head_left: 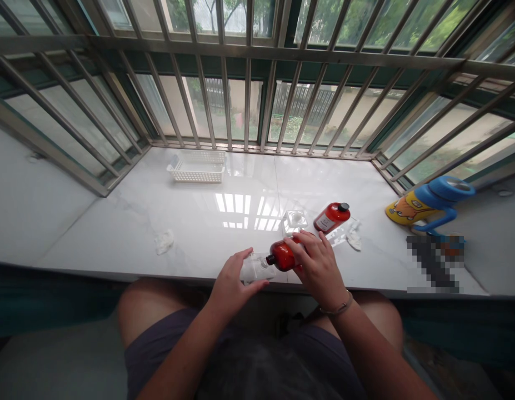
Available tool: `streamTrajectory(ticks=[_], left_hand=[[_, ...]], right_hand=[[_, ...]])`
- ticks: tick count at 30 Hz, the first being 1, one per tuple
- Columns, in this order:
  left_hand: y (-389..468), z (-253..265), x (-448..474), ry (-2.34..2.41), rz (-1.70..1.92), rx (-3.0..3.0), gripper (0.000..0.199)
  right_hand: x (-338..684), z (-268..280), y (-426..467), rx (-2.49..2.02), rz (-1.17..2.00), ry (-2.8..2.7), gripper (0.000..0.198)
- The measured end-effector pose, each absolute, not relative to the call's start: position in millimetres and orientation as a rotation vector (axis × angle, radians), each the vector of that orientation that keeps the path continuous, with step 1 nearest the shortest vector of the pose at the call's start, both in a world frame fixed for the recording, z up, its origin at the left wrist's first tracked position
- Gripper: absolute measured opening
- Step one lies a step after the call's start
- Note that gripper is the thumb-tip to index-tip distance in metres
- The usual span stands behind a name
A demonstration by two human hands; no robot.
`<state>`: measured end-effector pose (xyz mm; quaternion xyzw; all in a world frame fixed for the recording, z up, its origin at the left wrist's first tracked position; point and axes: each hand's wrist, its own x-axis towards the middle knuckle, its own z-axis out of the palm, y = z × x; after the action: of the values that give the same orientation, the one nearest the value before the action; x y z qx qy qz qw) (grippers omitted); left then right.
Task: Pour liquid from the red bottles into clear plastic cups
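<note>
My right hand [318,264] is wrapped round a red bottle [282,255] with a black neck, tipped so that the neck points left. Its mouth meets or nearly meets the opening of a clear glass bottle [254,269], which my left hand [232,280] holds at the counter's front edge. Whether liquid is flowing is too small to tell. Just behind, a clear square glass container [296,219] stands on the counter. A second red bottle [332,217], with a black cap and a white label, is to its right.
A white perforated basket [198,175] sits at the back left of the white counter [190,222]. Crumpled tissue [164,242] lies at left, another tissue [354,239] at right. A blue-and-yellow flask [424,203] leans at far right, near a blurred-out patch. Metal bars [257,53] line the window.
</note>
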<state>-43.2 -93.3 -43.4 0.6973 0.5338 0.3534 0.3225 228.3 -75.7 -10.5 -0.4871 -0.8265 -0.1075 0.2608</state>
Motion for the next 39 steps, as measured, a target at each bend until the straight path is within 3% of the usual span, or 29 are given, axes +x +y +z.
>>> streamTrajectory(ticks=[39], left_hand=[[-92.3,-46.9,-42.4,1.384,0.909,1.810,0.077]], right_hand=[[232.6,-5.8,-74.7,-1.327,-0.359,-2.279,0.060]])
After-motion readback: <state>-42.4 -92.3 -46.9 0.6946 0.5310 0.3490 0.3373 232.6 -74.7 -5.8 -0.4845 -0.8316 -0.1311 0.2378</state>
